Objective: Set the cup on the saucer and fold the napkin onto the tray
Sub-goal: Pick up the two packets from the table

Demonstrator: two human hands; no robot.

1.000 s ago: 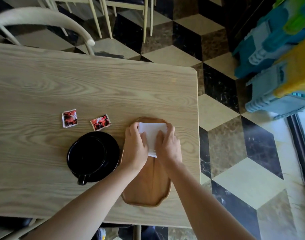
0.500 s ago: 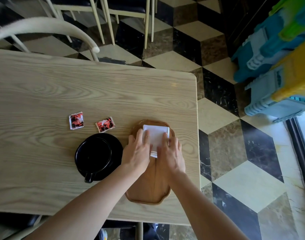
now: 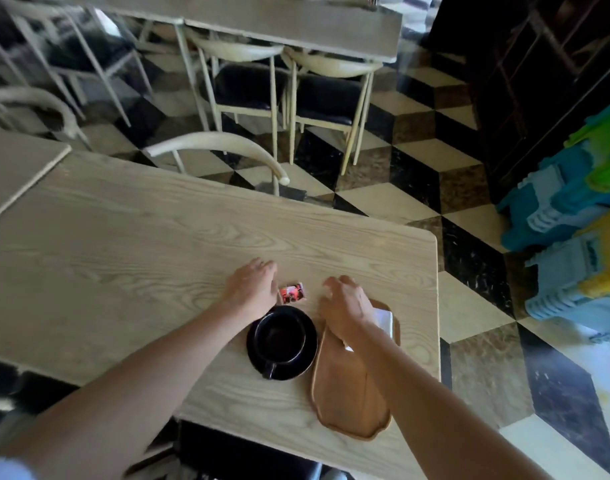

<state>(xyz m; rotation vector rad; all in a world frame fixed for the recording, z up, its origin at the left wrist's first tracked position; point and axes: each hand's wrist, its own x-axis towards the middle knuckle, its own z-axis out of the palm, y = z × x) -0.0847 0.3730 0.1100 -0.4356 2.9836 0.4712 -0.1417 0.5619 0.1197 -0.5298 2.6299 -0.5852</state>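
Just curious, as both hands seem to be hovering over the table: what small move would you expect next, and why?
Probably picking up the red packet. The cup already sits on the saucer and the folded napkin lies on the tray, so the task looks done. Both the left hand and right hand are open beside that packet.

Café or dining room, rows of wood tables (image 3: 199, 233), pale chairs (image 3: 224, 147) tucked under, cube-pattern tiled floor (image 3: 469, 327), cup (image 3: 279, 336) on saucer (image 3: 305, 358)
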